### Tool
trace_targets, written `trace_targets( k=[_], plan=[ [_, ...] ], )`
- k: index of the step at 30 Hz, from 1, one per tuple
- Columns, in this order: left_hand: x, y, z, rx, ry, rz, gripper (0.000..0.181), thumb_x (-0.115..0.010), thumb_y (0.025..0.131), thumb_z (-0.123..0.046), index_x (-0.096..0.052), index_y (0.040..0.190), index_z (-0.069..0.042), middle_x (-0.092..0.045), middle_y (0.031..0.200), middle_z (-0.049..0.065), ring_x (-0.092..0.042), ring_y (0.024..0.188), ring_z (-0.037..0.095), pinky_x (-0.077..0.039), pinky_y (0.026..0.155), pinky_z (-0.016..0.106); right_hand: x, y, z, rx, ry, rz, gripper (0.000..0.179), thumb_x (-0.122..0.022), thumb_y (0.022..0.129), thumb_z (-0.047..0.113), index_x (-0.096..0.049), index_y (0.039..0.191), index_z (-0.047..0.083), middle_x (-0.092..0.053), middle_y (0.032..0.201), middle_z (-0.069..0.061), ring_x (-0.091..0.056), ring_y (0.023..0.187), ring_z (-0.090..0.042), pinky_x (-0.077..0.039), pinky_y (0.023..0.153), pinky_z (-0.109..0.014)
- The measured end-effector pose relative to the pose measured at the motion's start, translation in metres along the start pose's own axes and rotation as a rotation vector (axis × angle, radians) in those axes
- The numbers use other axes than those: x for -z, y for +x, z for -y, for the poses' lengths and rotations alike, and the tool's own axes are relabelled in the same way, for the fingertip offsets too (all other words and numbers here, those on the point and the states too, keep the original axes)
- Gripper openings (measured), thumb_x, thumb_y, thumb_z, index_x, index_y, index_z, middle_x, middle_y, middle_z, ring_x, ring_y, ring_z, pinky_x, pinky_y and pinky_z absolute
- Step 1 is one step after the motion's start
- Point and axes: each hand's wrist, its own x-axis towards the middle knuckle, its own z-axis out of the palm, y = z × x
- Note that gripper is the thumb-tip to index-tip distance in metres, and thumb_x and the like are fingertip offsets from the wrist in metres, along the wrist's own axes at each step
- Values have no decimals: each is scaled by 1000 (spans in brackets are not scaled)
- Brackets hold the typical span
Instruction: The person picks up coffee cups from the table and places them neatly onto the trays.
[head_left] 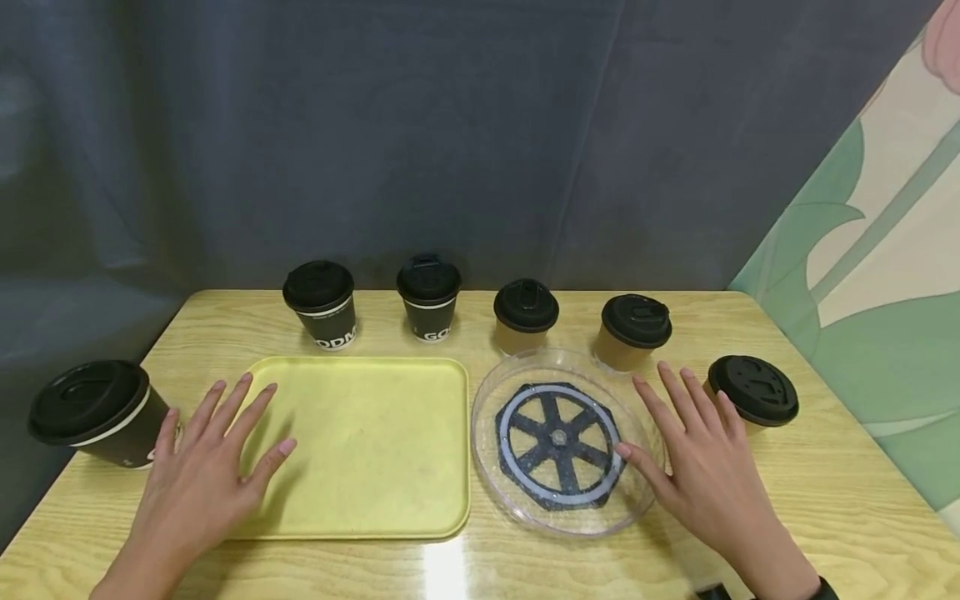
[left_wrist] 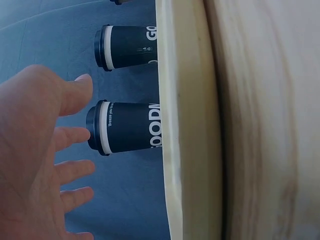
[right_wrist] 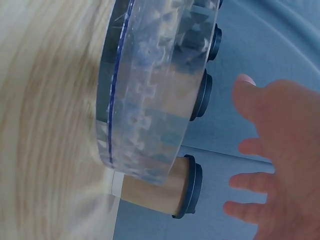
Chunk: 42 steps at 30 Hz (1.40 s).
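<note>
Above the desk [head_left: 375, 575] both empty hands [head_left: 198, 475] [head_left: 705, 471] spread wide; nine-o'clock cup [head_left: 123, 427] seems light, best gripped below its lid [head_left: 88, 400].

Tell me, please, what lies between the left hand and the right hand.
In the head view, the yellow tray and the clear round container lie side by side between the left hand and the right hand.
</note>
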Motion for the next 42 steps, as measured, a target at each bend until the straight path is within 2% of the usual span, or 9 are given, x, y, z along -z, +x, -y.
trace_targets(
  k=[6, 10, 14, 24, 29, 36, 42],
  plan=[
    [-2, 0, -1, -10, -2, -7, 68, -54, 94, -52, -34, 152, -21, -31, 158, 13, -20, 149, 35, -2, 115, 68, -2, 0, 0, 13, 6, -15, 71, -50, 93, 60, -39, 150, 19, -38, 153, -19, -38, 136, -45, -26, 109, -65],
    [-3, -1, -1, -11, -10, 15, 64, -49, 97, -49, -32, 152, -22, -28, 160, 12, -13, 151, 32, 0, 116, 68, -2, 0, 0, 14, 7, -5, 67, -49, 95, 56, -37, 150, 20, -36, 154, -17, -36, 138, -43, -25, 110, -65],
    [-4, -3, -1, 0, -22, 35, 60, -45, 100, -47, -31, 153, -23, -25, 161, 11, -7, 153, 30, 3, 116, 67, -3, -2, -1, 13, -2, 9, 73, -50, 93, 60, -33, 152, 21, -34, 156, -17, -35, 138, -44, -21, 111, -66],
    [-4, -4, 0, -4, -14, 22, 62, -47, 99, -48, -30, 153, -24, -27, 160, 11, -10, 152, 30, 2, 116, 67, -5, -4, 0, -4, -6, 35, 77, -53, 90, 62, -32, 153, 24, -27, 160, -14, -31, 141, -45, -17, 113, -68],
    [-3, -5, -1, -3, -16, 30, 62, -47, 99, -48, -31, 153, -23, -28, 160, 12, -7, 153, 29, 6, 117, 66, -4, -4, -1, 0, -8, 25, 75, -52, 90, 62, -34, 152, 22, -32, 157, -16, -33, 140, -45, -19, 112, -68],
    [-6, -5, -2, -7, -17, 18, 61, -48, 98, -48, -34, 152, -22, -30, 158, 13, -7, 153, 28, 3, 115, 68, -4, -4, -1, -7, -9, 22, 74, -54, 90, 60, -38, 150, 20, -34, 155, -18, -35, 138, -46, -21, 111, -67],
    [-8, -2, -3, -9, -30, 41, 60, -46, 99, -48, -32, 152, -23, -27, 160, 12, -7, 153, 30, 6, 115, 68, -6, 0, 0, -12, 20, 14, 73, -58, 90, 55, -37, 151, 20, -36, 154, -19, -37, 136, -46, -23, 110, -67]
  ],
)
